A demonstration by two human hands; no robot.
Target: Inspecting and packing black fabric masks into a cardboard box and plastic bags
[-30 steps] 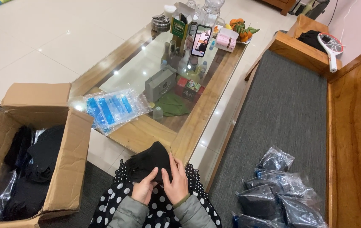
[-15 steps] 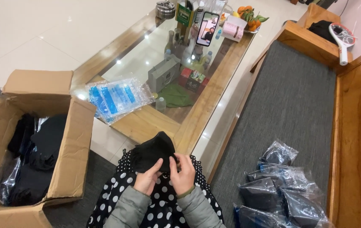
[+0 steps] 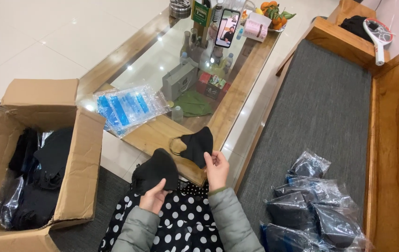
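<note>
My left hand (image 3: 152,198) grips a stack of black face masks (image 3: 155,169) over my polka-dot lap (image 3: 180,219). A single black mask (image 3: 196,145) with a thin ear loop is pinched in my right hand (image 3: 216,169), lifted slightly up and to the right of the stack. The two bunches are apart, just above the near edge of the wood-and-glass coffee table (image 3: 157,135).
An open cardboard box (image 3: 75,172) with black masks in it stands at my left. Clear plastic bags with blue print (image 3: 127,106) lie on the table. Bagged black masks (image 3: 311,205) pile on the grey bench cushion (image 3: 330,112) at right. A propped phone (image 3: 227,28), bottles and fruit stand at the table's far end.
Both hands were together on one black bunch. Now my right hand has pulled a single mask away to the right, while the left keeps the stack.
</note>
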